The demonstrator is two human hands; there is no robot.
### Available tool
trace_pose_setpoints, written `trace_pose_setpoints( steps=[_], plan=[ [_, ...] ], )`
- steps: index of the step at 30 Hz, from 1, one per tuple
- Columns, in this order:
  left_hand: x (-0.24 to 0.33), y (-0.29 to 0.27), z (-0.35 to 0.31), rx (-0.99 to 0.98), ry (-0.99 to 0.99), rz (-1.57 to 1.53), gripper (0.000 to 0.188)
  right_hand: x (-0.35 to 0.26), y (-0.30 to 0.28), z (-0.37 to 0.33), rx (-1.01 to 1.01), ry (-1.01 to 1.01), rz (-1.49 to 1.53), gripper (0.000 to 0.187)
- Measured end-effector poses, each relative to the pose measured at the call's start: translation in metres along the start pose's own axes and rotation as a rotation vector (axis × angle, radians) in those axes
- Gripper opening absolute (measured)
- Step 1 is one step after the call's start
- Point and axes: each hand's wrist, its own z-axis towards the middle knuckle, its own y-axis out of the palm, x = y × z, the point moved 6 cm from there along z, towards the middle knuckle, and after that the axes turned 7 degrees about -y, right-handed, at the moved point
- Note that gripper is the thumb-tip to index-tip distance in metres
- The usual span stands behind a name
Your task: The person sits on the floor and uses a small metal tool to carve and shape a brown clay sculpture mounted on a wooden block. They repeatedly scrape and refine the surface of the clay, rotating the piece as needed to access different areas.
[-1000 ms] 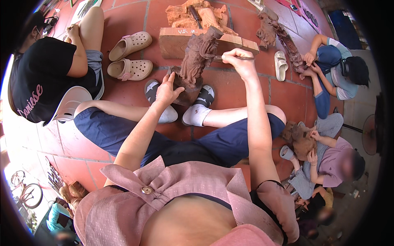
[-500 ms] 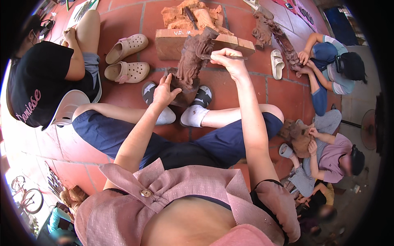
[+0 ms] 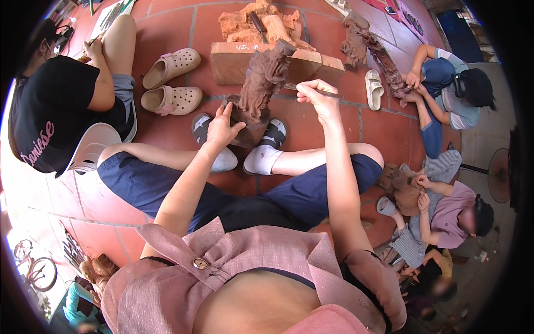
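Observation:
A dark brown wooden carving (image 3: 260,83) of a figure leans up and to the right from its rough base, between my feet. My left hand (image 3: 223,128) holds the left side of that base, fingers stretched along it and thumb toward the middle. Pinched in my right hand (image 3: 318,96) is a slim carving tool (image 3: 291,87) with a thin, flat tip. That tip points left at the figure and stands a little apart from it. Most of the tool's shaft is hidden by my fingers.
Beyond the carving, an orange wood carving (image 3: 231,26) on a thick wooden block (image 3: 228,62) has a dark-handled tool (image 3: 257,23) lying on it. Beige clogs (image 3: 173,99) stand left, a white sandal (image 3: 374,89) right. People sit on both sides; those at right handle carvings (image 3: 401,189).
My right hand has drawn back right and slightly down, so the tool's tip has come away from the figure. My left hand stays on the base.

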Motion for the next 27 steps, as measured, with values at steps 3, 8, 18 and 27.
trace_pose_setpoints(
  steps=[3, 8, 18, 27],
  plan=[
    [-0.003, 0.002, 0.002, 0.009, 0.014, -0.001, 0.085, -0.009, 0.017, -0.005, 0.042, -0.104, 0.041, 0.011],
    [-0.002, 0.001, 0.0, 0.008, 0.007, 0.0, 0.085, -0.018, 0.056, -0.014, 0.02, -0.211, 0.03, 0.021],
    [-0.003, 0.001, 0.0, 0.031, 0.011, -0.022, 0.083, -0.004, 0.059, -0.008, 0.182, -0.327, -0.068, 0.017],
    [0.0, 0.0, -0.001, 0.022, 0.002, -0.016, 0.082, -0.004, 0.056, -0.007, 0.173, -0.308, -0.076, 0.016]
  ],
)
